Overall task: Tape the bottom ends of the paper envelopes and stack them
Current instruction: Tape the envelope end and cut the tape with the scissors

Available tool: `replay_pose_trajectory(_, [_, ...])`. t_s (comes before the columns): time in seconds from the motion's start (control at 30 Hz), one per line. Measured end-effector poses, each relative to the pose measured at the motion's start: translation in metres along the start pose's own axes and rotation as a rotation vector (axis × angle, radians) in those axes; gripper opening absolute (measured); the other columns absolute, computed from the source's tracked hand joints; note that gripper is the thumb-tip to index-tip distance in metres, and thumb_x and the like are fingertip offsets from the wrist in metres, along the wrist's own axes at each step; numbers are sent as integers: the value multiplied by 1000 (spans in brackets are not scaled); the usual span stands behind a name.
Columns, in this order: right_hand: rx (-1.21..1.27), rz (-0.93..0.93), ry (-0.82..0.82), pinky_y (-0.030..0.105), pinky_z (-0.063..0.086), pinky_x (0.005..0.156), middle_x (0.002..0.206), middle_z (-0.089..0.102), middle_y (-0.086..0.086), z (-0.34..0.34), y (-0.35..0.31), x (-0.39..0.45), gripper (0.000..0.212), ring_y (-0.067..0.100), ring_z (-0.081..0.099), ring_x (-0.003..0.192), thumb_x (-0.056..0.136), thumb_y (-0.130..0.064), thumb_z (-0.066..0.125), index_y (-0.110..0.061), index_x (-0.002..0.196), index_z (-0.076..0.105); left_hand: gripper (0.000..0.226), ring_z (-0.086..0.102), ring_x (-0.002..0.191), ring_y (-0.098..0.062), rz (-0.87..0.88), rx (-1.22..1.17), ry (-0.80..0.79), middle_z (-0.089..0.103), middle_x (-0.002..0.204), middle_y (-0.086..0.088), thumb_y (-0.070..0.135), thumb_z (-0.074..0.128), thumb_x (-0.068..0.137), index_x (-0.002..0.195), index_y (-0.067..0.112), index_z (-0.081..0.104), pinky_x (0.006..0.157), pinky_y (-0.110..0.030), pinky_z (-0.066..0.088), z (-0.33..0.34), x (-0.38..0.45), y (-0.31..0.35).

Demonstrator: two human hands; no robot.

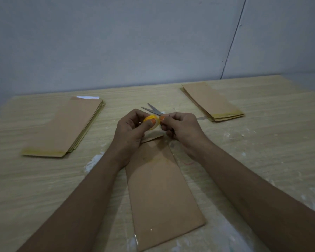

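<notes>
Hands work over 1 envelope (162,188): left hand (129,130) grips the tape roll (151,121), right hand (180,126) pinches its end. 2 stacks (62,130) (213,102) flank them; taping appears partway done.

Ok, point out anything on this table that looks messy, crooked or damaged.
White smears and specks mark the table around the middle envelope, like dried glue or paint. The left stack is fanned, its edges uneven, with a white slip poking out behind. The scissors lie open.
</notes>
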State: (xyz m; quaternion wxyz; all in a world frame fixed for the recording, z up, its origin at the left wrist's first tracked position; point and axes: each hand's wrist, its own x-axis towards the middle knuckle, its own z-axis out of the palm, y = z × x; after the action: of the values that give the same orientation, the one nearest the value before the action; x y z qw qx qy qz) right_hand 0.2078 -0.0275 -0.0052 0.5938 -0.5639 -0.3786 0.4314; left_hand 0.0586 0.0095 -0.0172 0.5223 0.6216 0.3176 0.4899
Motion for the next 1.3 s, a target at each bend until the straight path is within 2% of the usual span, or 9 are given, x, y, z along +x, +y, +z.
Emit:
replay_pose_trajectory(0.13, [-118,-121,-17,18,44,53,67,63,5,0,1,-1,3,2,57,51,88,-5,69,-6,87,67,19,39,64,-19,-20,51,15,51,77,-14,4,66,91,79,15,55,54,-26,34,-1,2,-5])
replay_pose_trajectory(0.3, [-105,-156,-8,16,44,51,74,62,14,-3,1,0,36,7,61,55,85,1,71,-12,105,44,22,40,58,-13,-1,94,29,48,74,-14,2,67,89,77,13,53,53,-21,35,0,3,-8])
replay_pose_trajectory(0.5, [-249,-203,-15,23,42,54,73,61,14,3,8,1,34,15,63,64,85,0,68,-16,105,45,25,37,58,-11,145,215,98,41,66,-12,6,71,76,73,-6,49,53,-18,33,1,-1,-6])
replay_pose_trajectory(0.67, [-280,-189,-41,22,41,43,74,57,14,2,12,0,33,30,71,71,86,1,65,-22,98,45,22,41,58,-10,52,258,56,48,65,-9,2,74,78,72,3,54,54,-22,36,-3,1,-10])
replay_pose_trajectory(0.8, [-290,-202,-41,25,42,43,70,59,11,-5,11,-3,31,21,70,60,85,2,67,-17,100,48,16,52,63,-11,-22,257,-23,60,71,-8,8,78,82,77,10,63,58,-24,45,-10,3,-6])
replay_pose_trajectory(0.97, [-330,-242,-33,25,45,46,74,60,20,-5,14,-4,29,35,69,75,84,0,69,-17,98,50,20,51,60,-8,-17,293,-96,59,69,-5,15,78,84,82,6,60,57,-20,42,-15,2,0])
replay_pose_trajectory(1.1, [-392,-292,-44,23,45,53,75,63,20,-3,18,-5,30,27,68,73,84,-1,70,-20,95,50,22,53,67,-14,-39,368,-150,61,73,-17,19,76,86,78,13,57,61,-29,42,-27,4,-3])
replay_pose_trajectory(1.23, [-481,-331,-48,17,41,55,73,62,18,-4,19,-8,31,12,55,63,82,1,69,-17,98,49,22,54,60,-3,-23,431,-188,63,67,5,17,72,89,77,16,53,59,-21,42,-28,4,-4])
replay_pose_trajectory(1.3, [-496,-329,-50,15,39,53,73,62,17,-5,20,-9,32,12,53,63,81,1,69,-18,97,49,21,57,62,-4,-21,397,-189,65,67,5,14,73,88,78,15,55,61,-22,45,-28,2,-5])
